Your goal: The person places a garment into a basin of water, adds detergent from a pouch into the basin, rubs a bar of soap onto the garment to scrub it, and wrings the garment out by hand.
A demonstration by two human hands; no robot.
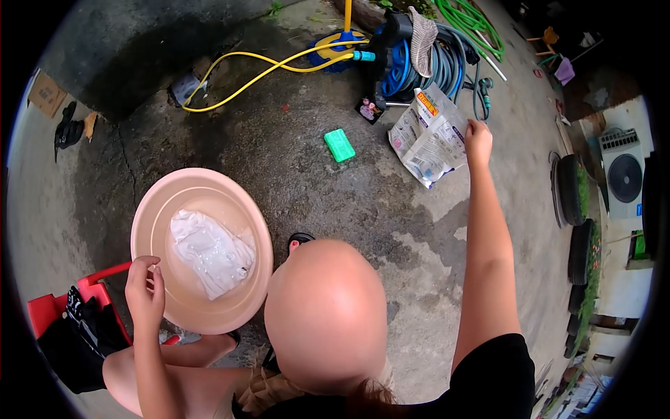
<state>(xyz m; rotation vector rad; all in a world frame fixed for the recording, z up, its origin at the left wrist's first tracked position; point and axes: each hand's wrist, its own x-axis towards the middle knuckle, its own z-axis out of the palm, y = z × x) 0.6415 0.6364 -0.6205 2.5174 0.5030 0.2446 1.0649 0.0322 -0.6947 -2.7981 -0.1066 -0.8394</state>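
Observation:
A pink round plastic basin (157,202) stands on the ground to my left. In it lies a wet white cloth (213,251), perhaps a garment, with light specks on it. My left hand (144,290) hovers at the basin's left rim, its fingers loosely bent and nothing visible in them. Out to the right, my right hand (478,144) pinches the edge of a printed plastic pouch (434,136), mostly white. A green rectangular block (340,145), like a bar of soap, lies on the concrete left of the pouch.
A hose reel (447,66) with a grey cloth (422,42) over it stands beyond the pouch. A yellow hose (244,54) loops across the ground. Beside my left leg is a red chair (52,311) with black fabric (80,346). Tyres (571,188) line the right side.

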